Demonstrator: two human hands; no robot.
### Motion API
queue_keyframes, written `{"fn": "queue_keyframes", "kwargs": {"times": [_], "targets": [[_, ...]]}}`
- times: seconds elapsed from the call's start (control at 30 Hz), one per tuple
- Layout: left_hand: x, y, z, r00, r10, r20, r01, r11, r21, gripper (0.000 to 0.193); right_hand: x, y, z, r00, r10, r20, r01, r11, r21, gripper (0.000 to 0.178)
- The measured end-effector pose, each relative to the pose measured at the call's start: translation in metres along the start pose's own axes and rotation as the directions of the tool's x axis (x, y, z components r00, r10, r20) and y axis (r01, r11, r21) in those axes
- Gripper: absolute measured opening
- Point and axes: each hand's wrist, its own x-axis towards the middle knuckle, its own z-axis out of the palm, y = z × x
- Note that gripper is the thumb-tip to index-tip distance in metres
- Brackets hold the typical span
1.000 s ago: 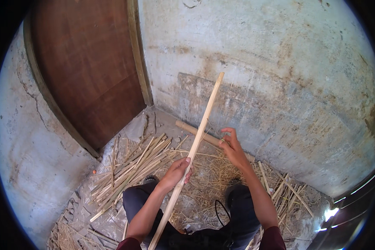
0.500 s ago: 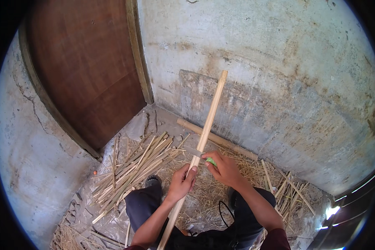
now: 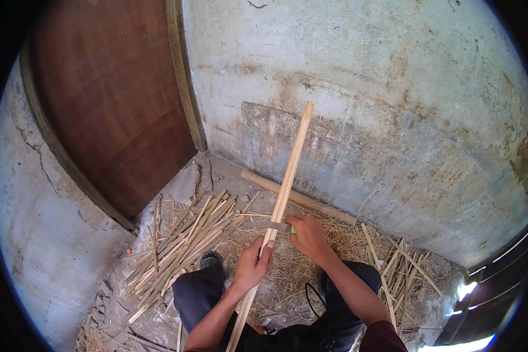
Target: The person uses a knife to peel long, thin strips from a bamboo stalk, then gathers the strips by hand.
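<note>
A long pale split-bamboo strip (image 3: 291,167) slants up and away from between my legs, its far end raised in front of the wall. My left hand (image 3: 254,264) is wrapped round its lower part, thumb on top. Just beyond that thumb, a knife blade (image 3: 274,225) lies crosswise over the strip. My right hand (image 3: 308,236) is closed on the knife's green handle (image 3: 293,229), mostly hidden by the fingers. The strip's near end runs down past my left forearm to the lower edge.
Loose bamboo strips (image 3: 188,252) lie heaped on the floor to the left, with another pile (image 3: 408,267) at the right. Shavings (image 3: 293,276) cover the ground between my feet. A bamboo pole (image 3: 317,204) rests along the stained wall (image 3: 364,117). A brown door (image 3: 111,105) stands at the left.
My right hand and the knife have slid a little along the strip, closer to my left hand. The whole view has shifted slightly; my left hand keeps its hold on the strip.
</note>
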Motion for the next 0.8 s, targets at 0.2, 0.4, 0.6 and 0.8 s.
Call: {"fn": "queue_keyframes", "kwargs": {"times": [0.2, 0.4, 0.6, 0.8], "targets": [[-0.004, 0.002, 0.003, 0.994, -0.087, 0.065, 0.092, 0.993, -0.074, 0.03, 0.009, -0.004, 0.008, 0.996, 0.049, -0.07, -0.056, 0.994, -0.093, 0.011], [-0.013, -0.007, 0.002, 0.991, -0.073, 0.109, 0.075, 0.997, -0.011, 0.029, 0.021, 0.008, 0.008, 0.99, 0.111, -0.09, -0.117, 0.991, -0.059, 0.005], [-0.033, -0.014, 0.01, 0.976, -0.118, 0.185, 0.11, 0.992, 0.055, 0.026, 0.038, 0.058, -0.004, 0.926, 0.239, -0.293, -0.256, 0.966, -0.021, 0.014], [-0.047, -0.03, 0.006, 0.962, -0.153, 0.225, 0.141, 0.988, 0.069, 0.028, 0.044, 0.077, -0.013, 0.87, 0.339, -0.358, -0.376, 0.926, -0.038, 0.015]]}}
